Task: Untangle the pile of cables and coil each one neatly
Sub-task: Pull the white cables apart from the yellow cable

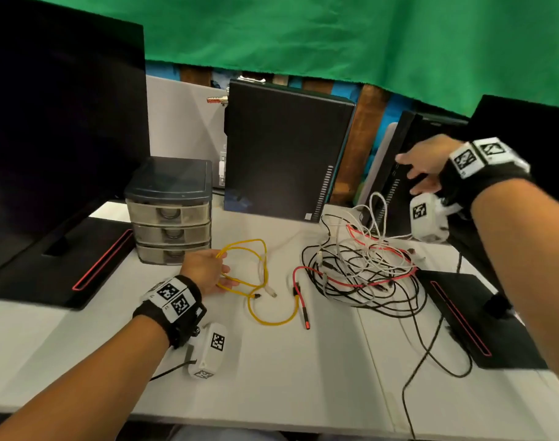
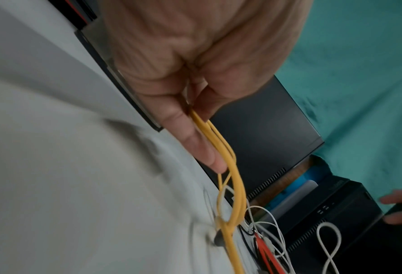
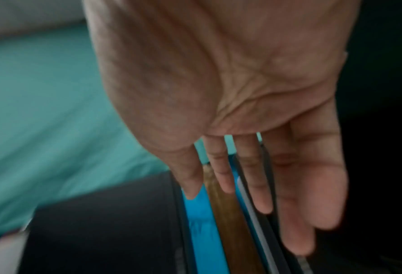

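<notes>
Yellow cable (image 1: 254, 278) loops pinched in the left hand (image 1: 205, 270), keeping the coil together; right hand (image 1: 424, 167) spread empty at two o'clock above the tangle (image 1: 360, 265).

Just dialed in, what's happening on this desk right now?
A person is sorting cables. Their left hand pinches loops of the thin yellow cable, pulled clear onto the white table. Their right hand is raised, fingers straight and holding nothing, above the tangled pile of black, white and red cables, which is not yet sorted.
</notes>
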`<state>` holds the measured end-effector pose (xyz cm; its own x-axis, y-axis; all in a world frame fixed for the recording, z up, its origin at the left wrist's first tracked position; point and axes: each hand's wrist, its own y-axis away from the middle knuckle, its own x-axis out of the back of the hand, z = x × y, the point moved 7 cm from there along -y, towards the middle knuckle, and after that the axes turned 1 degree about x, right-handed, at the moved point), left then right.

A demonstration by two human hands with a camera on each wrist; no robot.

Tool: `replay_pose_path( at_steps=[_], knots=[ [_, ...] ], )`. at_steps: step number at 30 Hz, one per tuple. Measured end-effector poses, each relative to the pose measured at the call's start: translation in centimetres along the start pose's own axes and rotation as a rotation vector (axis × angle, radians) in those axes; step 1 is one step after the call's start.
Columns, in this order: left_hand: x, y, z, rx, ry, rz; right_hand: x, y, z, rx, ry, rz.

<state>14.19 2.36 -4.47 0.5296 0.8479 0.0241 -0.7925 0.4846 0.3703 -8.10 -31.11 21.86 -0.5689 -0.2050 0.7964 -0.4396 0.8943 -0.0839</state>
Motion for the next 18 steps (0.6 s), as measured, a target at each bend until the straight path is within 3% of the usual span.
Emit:
replay_pose_path(
  at_steps=[3,6,9,13,18],
  knots=[
    [0.0,0.1,0.3,-0.022,0.000,-0.009,-8.4,3.3,-1.3,0.143,0.416,-0.091],
    [0.0,0.1,0.2,-0.025,0.013,-0.007,-17.8,8.9,-4.1,0.335,0.351,-0.334],
    [0.0,0.3,0.2,-0.039,0.024,-0.005,-24.8,12.5,-3.7,0.308,0.362,-0.438],
    [-0.3,0.7,0.8,-0.096,0.047,-0.017,-27.2,13.6,-3.1,0.259,0.428,-0.380],
    [-0.7,1.2,1.8,-0.141,0.041,-0.033,-26.7,14.4,-4.1,0.300,0.492,-0.322]
  ],
)
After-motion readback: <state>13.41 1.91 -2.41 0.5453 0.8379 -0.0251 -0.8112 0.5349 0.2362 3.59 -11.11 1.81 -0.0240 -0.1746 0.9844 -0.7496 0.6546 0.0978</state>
